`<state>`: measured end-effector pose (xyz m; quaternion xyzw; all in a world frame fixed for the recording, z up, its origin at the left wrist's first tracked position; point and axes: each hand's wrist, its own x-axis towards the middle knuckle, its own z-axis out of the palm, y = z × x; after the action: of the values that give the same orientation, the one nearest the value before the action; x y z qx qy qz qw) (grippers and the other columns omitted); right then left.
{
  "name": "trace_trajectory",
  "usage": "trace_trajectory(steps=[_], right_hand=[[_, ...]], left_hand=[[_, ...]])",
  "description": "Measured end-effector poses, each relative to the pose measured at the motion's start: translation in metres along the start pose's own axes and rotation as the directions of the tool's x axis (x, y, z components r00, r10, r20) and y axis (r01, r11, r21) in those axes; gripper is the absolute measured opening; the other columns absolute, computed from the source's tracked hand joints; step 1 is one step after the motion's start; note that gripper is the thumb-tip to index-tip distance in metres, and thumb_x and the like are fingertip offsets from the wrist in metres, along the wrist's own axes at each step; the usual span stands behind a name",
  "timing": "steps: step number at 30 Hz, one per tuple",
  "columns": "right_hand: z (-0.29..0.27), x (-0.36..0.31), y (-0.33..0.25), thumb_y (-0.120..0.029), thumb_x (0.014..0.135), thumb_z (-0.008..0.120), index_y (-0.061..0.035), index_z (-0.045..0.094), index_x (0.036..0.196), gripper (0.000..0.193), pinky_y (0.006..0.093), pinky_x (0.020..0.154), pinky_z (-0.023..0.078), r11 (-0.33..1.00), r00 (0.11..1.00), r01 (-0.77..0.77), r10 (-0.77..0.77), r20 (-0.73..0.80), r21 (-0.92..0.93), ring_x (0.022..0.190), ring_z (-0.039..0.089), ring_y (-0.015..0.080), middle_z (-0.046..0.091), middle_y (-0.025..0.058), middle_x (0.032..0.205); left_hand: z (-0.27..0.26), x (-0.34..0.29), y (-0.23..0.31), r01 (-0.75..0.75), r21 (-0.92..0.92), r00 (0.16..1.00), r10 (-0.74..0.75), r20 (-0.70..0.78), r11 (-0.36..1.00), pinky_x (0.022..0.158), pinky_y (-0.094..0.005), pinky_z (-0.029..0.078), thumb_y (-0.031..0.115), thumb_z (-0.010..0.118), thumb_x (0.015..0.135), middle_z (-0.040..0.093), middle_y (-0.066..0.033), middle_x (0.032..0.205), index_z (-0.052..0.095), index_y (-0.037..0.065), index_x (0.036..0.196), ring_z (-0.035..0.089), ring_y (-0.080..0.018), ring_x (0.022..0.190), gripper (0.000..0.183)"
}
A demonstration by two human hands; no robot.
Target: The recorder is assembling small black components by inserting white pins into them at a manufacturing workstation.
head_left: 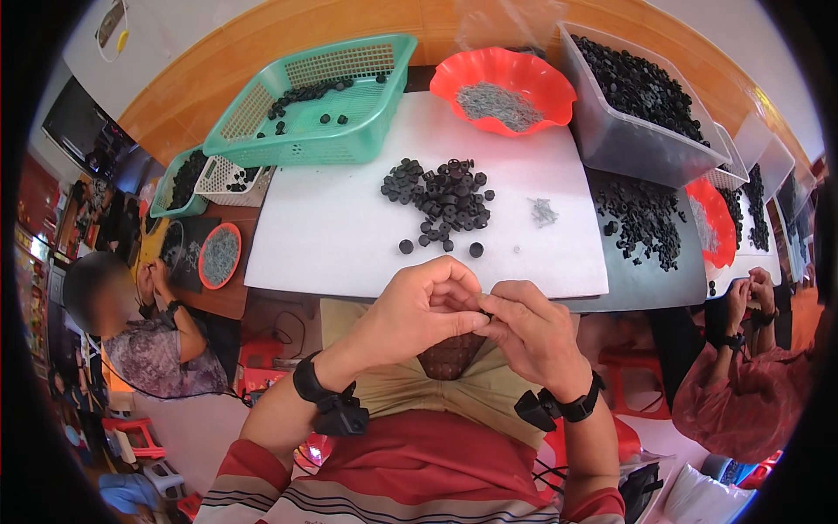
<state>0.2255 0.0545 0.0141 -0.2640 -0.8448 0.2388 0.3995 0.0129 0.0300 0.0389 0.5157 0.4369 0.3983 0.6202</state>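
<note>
My left hand [419, 304] and my right hand [534, 334] meet over my lap, just off the table's near edge. Thumbs and fingertips of both are pinched together around a small black part, mostly hidden by the fingers. Beyond them, on a white sheet [323, 218], lies a heap of small round black plastic parts [445, 201], with a few strays nearer me. To the right of that heap is a little pile of thin pale metal pins [543, 211].
Along the back stand a green basket [349, 144] with scattered black parts, a red scalloped bowl [559, 92] of pins, and a clear bin [620, 144] full of black parts. More loose black parts [644, 218] lie at right. Co-workers sit at left [175, 349] and right [742, 393].
</note>
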Motion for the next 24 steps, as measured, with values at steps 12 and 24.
trace_trajectory(steps=[12, 24], right_hand=[[0.015, 0.000, -0.001, -0.001, 0.080, 0.082, -0.0026, 0.071, 0.111, 0.033, 0.0287, 0.059, 0.054, 0.980, 0.963, -0.009, 0.062, -0.262, 0.200, 0.070, 0.067, 0.0178, 0.069, 0.0103, 0.097], [0.028, -0.002, 0.004, -0.003, 0.083, 0.080, -0.0027, 0.070, 0.108, 0.026, 0.0296, 0.054, 0.053, 0.997, 0.914, 0.080, -0.082, -0.398, -0.021, 0.067, 0.067, 0.0211, 0.068, 0.0106, 0.094]], left_hand=[[0.005, -0.003, -0.016, 0.108, -0.505, 0.992, -0.124, 0.002, 0.856, 0.090, -0.0339, 0.063, 0.002, 0.067, 0.097, 0.071, -0.0101, 0.111, 0.066, 0.002, 0.117, 0.070, -0.0179, 0.104, 0.020], [0.018, -0.006, -0.025, 0.048, -0.636, 0.993, -0.107, -0.055, 0.770, 0.085, -0.0306, 0.063, 0.010, 0.064, 0.101, 0.070, -0.0071, 0.110, 0.066, 0.004, 0.118, 0.071, -0.0157, 0.099, 0.018]])
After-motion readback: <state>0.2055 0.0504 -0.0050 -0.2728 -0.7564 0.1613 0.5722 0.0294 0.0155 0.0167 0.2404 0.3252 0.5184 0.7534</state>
